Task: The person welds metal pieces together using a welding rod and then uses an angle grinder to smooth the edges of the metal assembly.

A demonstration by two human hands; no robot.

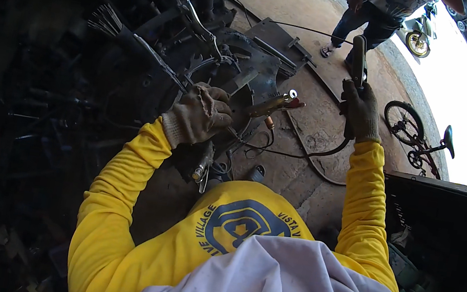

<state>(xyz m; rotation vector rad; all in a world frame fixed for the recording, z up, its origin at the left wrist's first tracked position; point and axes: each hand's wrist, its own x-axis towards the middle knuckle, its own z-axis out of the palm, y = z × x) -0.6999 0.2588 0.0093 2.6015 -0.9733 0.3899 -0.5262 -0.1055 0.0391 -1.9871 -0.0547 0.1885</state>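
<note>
My right hand point(363, 112), in a brown work glove, grips a welding electrode holder point(358, 59) raised upright. A thin welding rod point(317, 31) extends leftward from its top, and a dark cable point(320, 153) hangs from its lower end. My left hand point(202, 114), gloved too, has curled fingers over the dark metalwork point(254, 67); whatever lies within them is hidden. Just right of it are locking pliers point(268, 106) with a shiny end. Another pair of locking pliers point(194, 22) sits farther back on the metalwork.
Wire-like rods point(106, 19) fan out at the left. Metal bars point(274, 52) and a flat plate lie beyond. A person point(370, 21) stands at the back, near a motorcycle wheel point(418, 43). A bicycle point(419, 137) is at right, beyond a dark cabinet point(431, 200). Cables cross the floor.
</note>
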